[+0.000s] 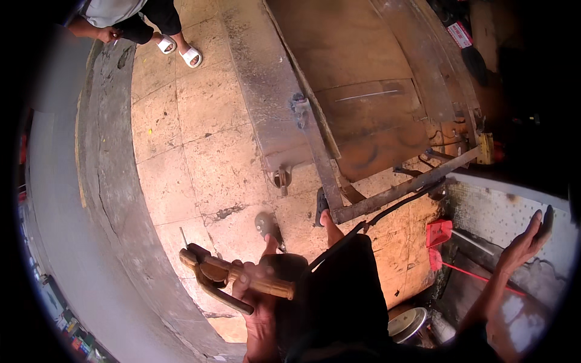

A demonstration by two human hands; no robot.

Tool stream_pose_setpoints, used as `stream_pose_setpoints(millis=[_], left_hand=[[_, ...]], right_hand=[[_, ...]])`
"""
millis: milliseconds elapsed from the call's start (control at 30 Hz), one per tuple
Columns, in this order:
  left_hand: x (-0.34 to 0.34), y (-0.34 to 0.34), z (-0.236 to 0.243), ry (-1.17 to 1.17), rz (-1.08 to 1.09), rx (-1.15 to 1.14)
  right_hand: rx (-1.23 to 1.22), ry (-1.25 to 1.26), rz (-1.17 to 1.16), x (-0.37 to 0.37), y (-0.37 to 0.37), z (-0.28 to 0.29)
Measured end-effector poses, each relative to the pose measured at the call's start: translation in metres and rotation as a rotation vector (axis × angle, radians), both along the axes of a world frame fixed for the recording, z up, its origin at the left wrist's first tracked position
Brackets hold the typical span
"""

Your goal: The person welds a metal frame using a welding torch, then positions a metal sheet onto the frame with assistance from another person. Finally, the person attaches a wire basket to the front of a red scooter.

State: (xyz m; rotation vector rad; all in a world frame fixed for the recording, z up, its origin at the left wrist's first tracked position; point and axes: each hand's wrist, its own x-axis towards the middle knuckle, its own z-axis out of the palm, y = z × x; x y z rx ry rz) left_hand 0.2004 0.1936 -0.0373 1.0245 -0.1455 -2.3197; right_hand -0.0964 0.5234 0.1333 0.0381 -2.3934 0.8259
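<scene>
My left hand (254, 302) grips a brass-coloured welding electrode holder (266, 281) at lower centre, with a thin rod pointing up from its jaw and a black cable (393, 210) nearby. My right hand (523, 242) is open at the right, fingers extended, beside a speckled white panel (484, 199); I cannot tell whether it touches the panel. Ahead of my feet lies a rusty steel frame (411, 184) around brown sheet metal (351, 139).
Another person (139, 27) in white slides stands at the upper left on the tiled floor (181, 115). A grey paved strip (72, 218) curves along the left. A red dustpan (439, 233) and a metal basin (407, 323) sit at the lower right.
</scene>
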Motion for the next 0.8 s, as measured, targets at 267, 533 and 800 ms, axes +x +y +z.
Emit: stream_pose_setpoints(millis=[267, 533, 800], left_hand=[[0.024, 0.035, 0.027, 0.027, -0.471, -0.109], [0.087, 0.109, 0.0, 0.122, -0.343, 0.107], [0.118, 0.14, -0.005, 0.026, -0.106, 0.044]], right_hand=[[-0.017, -0.921, 0.519, 0.039, -0.102, -0.123], [0.466, -1.059, 0.675, 0.102, -0.179, -0.237], [0.398, -1.098, 0.637, 0.08, -0.193, -0.231]])
